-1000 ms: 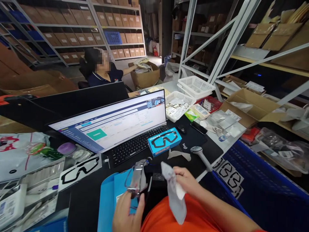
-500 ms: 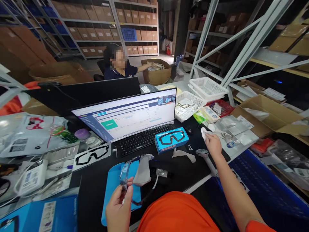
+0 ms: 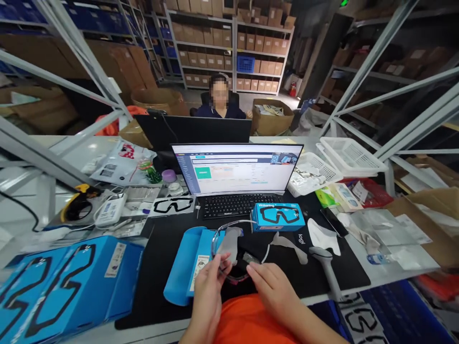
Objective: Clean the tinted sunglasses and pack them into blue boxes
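Observation:
My left hand is closed on the near left side of a pair of clear eye-shield glasses, tilted above the black desk mat. My right hand has its fingers pressed together at the glasses' near right rim, seeming to pinch it; the exact contact is partly hidden. Behind the lens, a grey cloth piece shows. An opened blue case rests left of the glasses. Beyond them stands a blue Wakening box. To the right, a white cloth lies flat near a handheld scanner.
A monitor and keyboard stand ahead. Several blue boxes fill the left front. A phone and white baskets are at right. A co-worker sits behind the monitors.
My right hand has let go of the white cloth, which now lies on the mat, and has come back to the glasses. The view has swung right and the co-worker's arm has drawn in.

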A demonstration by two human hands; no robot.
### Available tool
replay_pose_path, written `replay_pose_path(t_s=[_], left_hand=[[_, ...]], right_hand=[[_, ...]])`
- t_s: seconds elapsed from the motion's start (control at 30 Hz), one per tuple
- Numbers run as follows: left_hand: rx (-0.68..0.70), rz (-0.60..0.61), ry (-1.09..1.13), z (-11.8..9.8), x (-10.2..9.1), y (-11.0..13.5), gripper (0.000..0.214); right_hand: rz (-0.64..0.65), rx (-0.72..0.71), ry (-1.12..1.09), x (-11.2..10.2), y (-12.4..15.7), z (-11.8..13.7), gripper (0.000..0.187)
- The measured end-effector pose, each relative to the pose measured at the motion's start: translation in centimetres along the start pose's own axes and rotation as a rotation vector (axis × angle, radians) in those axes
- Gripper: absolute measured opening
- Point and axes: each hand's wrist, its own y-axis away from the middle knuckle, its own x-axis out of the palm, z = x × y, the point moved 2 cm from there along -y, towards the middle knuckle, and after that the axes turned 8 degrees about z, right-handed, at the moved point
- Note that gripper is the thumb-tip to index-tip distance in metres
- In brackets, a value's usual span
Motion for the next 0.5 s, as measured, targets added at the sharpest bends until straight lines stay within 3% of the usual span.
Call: replay_pose_path(t_s=[0.13,0.3,0.5], left_hand=[[-0.138,0.081,0.082,0.3,0.7,1.1,0.033],[-0.229,0.137,0.108,0.3,0.6,1.5,0.029],[-0.303,0.261,0.073,0.6,0.5,1.5,0.045]], right_hand=[[0.031,-0.030,0.095,-0.7,-1.4,-2.0,0.034],[0.020,-0.087,0.185,-0.8,-2.0,-1.8,0.033],[0.053,-0.045,0.015,0.5,-2.6,-1.4,0.026]])
